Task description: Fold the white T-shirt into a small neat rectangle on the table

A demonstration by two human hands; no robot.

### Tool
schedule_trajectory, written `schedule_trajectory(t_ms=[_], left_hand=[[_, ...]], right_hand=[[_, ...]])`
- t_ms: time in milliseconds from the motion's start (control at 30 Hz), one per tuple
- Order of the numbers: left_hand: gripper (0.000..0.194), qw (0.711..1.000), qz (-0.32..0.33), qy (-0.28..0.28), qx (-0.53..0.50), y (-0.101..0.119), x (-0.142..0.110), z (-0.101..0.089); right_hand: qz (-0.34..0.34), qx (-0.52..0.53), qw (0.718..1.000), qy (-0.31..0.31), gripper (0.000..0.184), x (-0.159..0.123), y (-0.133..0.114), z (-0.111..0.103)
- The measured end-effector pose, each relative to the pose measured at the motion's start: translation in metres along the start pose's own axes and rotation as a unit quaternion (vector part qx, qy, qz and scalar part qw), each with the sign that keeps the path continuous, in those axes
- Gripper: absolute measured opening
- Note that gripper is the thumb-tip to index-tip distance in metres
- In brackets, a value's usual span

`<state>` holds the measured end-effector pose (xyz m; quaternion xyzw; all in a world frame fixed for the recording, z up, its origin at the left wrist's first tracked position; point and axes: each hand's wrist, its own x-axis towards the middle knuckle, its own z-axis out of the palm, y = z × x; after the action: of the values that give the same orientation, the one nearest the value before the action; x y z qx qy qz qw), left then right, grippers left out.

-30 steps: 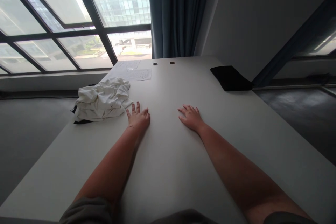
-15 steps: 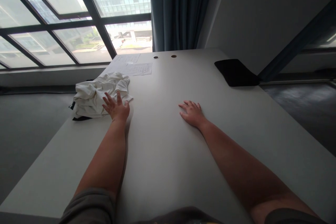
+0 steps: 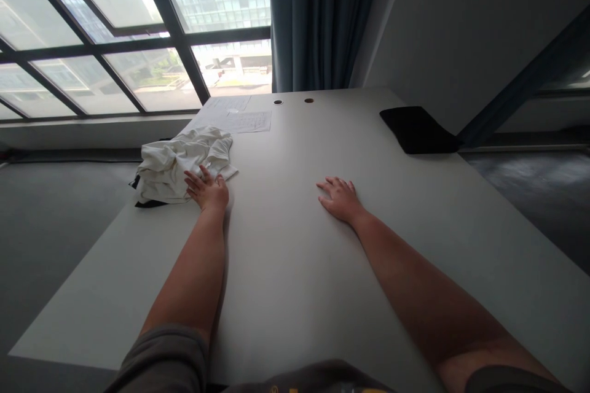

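Left hand [image 3: 207, 191] is open, fingertips resting on the crumpled white cloth [image 3: 182, 163] near the edge of the white table [image 3: 295, 270]; right hand [image 3: 340, 199] lies open and flat. Push too hard and that cloth could slide off.

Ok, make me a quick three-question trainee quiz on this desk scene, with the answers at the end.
1. True or false: the left hand touches the white cloth.
2. Fill the gap: the right hand rests palm down on the ____.
3. What lies beyond the right hand, toward the right side of the desk? A. a black mat B. a mug C. a stapler

Key: 1. True. 2. desk. 3. A.
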<state>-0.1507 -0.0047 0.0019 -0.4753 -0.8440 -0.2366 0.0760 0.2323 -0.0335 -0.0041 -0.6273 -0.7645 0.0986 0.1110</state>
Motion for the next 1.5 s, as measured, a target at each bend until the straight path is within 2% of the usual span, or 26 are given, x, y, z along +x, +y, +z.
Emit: schedule_trajectory(t_ms=[200,333,467,733,900,1033,1233,1333,1500], left_hand=[[0.077,1.000,-0.005,0.008,-0.015,0.000,0.001,0.001],[0.077,0.998,-0.028,0.031,-0.040,-0.008,0.009,0.003],[0.075,0.998,-0.032,0.024,-0.056,-0.013,0.015,0.002],[0.057,0.997,-0.017,0.036,-0.061,-0.005,0.009,-0.006],[0.057,0.994,-0.016,0.056,-0.093,-0.003,0.011,-0.010],[0.061,0.989,0.052,0.064,-0.121,0.007,0.003,-0.017],[0.059,0.964,0.222,0.021,-0.144,0.035,-0.026,-0.027],[0.057,0.940,0.299,-0.009,-0.161,0.047,-0.040,-0.031],[0.053,0.876,0.448,-0.031,-0.177,0.057,-0.061,-0.039]], right_hand=[[-0.002,0.001,1.000,0.002,0.050,0.001,0.001,0.001],[-0.001,0.000,1.000,0.002,0.051,0.000,0.002,0.001],[-0.001,0.002,1.000,0.002,0.050,0.000,0.001,0.001],[-0.001,-0.001,1.000,-0.001,0.051,0.001,0.002,0.002],[-0.002,0.001,1.000,0.003,0.051,0.001,0.002,0.004],[-0.003,0.001,1.000,0.005,0.051,0.002,0.003,0.004],[-0.003,-0.001,1.000,0.006,0.050,0.001,0.001,0.002],[-0.002,0.001,1.000,0.006,0.051,0.000,0.000,0.002],[0.002,0.018,1.000,0.008,0.050,0.000,0.002,0.003]])
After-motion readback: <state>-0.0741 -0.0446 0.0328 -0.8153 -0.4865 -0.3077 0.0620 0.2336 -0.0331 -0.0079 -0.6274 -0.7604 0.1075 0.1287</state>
